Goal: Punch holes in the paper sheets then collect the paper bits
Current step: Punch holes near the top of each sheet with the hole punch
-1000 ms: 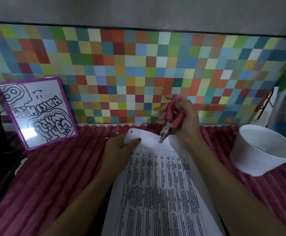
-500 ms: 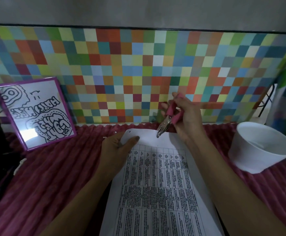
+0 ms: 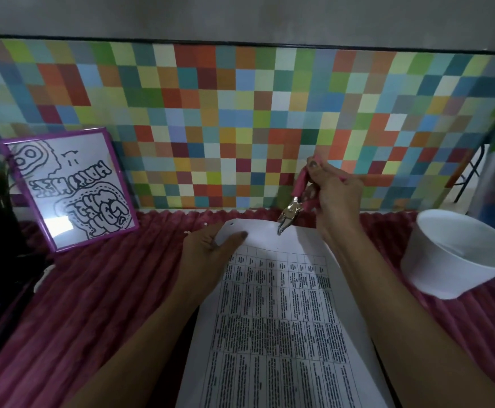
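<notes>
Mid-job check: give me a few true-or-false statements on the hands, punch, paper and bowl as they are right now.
1. The right hand grips the pink-handled punch. True.
2. The left hand hangs clear of the paper. False: it holds the paper's top left corner.
3. The paper has a hole near its top left corner. True.
4. The white bowl stands left of the paper. False: it stands to its right.
</notes>
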`<state>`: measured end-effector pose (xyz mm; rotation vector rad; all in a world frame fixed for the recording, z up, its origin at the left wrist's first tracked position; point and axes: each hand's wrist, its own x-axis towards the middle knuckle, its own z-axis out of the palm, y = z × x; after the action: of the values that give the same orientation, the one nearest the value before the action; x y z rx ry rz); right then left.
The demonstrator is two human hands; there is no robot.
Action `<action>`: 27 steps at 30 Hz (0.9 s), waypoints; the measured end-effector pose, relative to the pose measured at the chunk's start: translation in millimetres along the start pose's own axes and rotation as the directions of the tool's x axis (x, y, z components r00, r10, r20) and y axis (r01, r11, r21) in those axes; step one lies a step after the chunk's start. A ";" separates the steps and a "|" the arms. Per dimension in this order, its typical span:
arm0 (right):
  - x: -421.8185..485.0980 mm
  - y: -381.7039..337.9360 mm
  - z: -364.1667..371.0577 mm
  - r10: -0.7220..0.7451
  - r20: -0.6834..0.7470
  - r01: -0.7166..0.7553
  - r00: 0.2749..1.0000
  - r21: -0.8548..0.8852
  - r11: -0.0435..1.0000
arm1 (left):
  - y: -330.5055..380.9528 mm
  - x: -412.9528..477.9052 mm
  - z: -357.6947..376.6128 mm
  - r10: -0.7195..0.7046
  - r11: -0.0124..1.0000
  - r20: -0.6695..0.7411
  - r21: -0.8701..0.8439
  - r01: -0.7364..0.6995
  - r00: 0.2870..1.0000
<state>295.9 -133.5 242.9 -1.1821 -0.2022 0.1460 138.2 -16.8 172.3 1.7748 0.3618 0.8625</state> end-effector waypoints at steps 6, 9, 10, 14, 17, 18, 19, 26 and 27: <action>0.3 2.5 -1.7 -0.043 -0.049 0.046 0.998 0.063 0.997 | 4.4 -3.1 1.7 0.014 1.000 0.057 -0.007 -0.013 0.998; 0.8 5.8 -3.0 -0.013 -0.055 0.018 0.998 0.087 0.996 | 4.0 -4.2 3.1 0.031 0.999 0.065 0.024 -0.032 0.997; 1.6 5.9 -3.9 -0.001 -0.041 0.005 0.999 0.095 0.995 | 4.1 -4.4 3.1 0.033 0.999 0.063 0.021 -0.034 0.997; 5.9 3.6 -8.5 0.085 0.084 -0.097 0.993 0.151 0.984 | 4.6 -2.8 1.0 0.040 0.999 0.028 -0.010 -0.040 0.999; 8.8 4.3 -12.1 0.152 0.109 -0.171 0.982 0.193 0.966 | 3.3 -1.7 0.4 0.042 0.999 0.003 -0.020 -0.042 0.999; 9.3 4.6 -12.6 0.158 0.101 -0.175 0.982 0.196 0.965 | 3.1 -1.5 0.0 0.047 0.999 -0.001 -0.015 -0.047 0.999; 8.6 4.0 -12.0 0.159 0.091 -0.174 0.983 0.194 0.966 | 2.6 -1.2 -0.2 0.050 0.999 -0.003 -0.010 -0.050 0.999; 7.6 6.3 -4.3 0.080 -0.070 -0.063 0.994 0.226 0.972 | 1.4 -3.0 2.2 0.052 0.998 0.023 -0.036 -0.051 0.998; 6.9 7.1 -3.8 0.072 -0.085 -0.052 0.994 0.216 0.975 | 0.0 -2.3 1.7 0.057 0.998 0.015 -0.029 -0.057 0.998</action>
<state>303.4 -132.9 235.5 -0.9784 -0.0656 0.1632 137.8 -19.4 171.1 1.7713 0.2882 0.8897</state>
